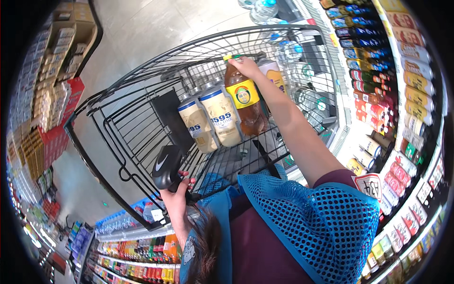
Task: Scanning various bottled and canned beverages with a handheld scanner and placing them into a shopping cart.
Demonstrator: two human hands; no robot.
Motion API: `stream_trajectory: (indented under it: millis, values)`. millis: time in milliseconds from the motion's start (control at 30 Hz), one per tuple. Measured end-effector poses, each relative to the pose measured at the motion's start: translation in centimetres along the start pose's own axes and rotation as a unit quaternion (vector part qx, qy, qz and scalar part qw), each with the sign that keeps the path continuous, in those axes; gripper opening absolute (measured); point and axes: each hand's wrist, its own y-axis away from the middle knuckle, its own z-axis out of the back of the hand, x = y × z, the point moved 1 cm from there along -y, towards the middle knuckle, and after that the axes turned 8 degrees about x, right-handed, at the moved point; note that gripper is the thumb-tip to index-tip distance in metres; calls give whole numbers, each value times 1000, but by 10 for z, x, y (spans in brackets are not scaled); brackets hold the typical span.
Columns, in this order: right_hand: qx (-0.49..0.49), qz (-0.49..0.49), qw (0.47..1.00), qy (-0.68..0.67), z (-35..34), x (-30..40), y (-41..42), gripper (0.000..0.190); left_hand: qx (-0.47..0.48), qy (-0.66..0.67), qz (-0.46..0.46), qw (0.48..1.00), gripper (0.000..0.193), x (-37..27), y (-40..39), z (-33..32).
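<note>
Below me, my left hand (177, 198) grips the handle of a black handheld barcode scanner (166, 168), beside the near side of a black wire shopping cart (103, 177). My right hand (244, 66) reaches into the cart and holds a large plastic bottle of brown drink (244, 103) by its neck, near the yellow cap. The bottle has a yellow label and stands slightly tilted. Against its left side are cream-coloured cans (220, 119) in clear wrap. Partly behind my right forearm are a white-and-yellow can (271, 72) and a dark bottle, mostly hidden.
Drink shelves (376, 71) with bottles and cans curve along the right, close to my right arm. Large water bottles (264, 12) stand on the floor beyond the cart. More drink shelves (142, 248) lie at the lower left, and stacked goods (53, 103) fill the far left.
</note>
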Motion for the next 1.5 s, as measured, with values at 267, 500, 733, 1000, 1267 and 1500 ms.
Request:
stream_trajectory:
  millis: [267, 500, 733, 1000, 1267, 1500]
  values:
    - [-195, 80, 968, -134, 80, -29, 180, 32, 81, -40, -33, 995, 30, 2, -3, -2]
    - [-374, 84, 919, -90, 125, -58, 318, 30, 127, -46, -87, 987, 27, 2, 14, -20]
    - [-362, -209, 908, -36, 128, -124, 349, 44, 227, -93, -111, 963, 26, 4, 23, -84]
    - [-264, -103, 956, -73, 143, -116, 319, 60, 228, -154, -117, 954, 29, -1, 47, -161]
    - [-389, -42, 897, -205, 257, -262, 340, 25, 174, -221, -121, 952, 33, 8, 78, -270]
    - [-663, -293, 673, -148, 380, -523, 391, 71, 161, -283, -61, 944, 28, 36, 91, -361]
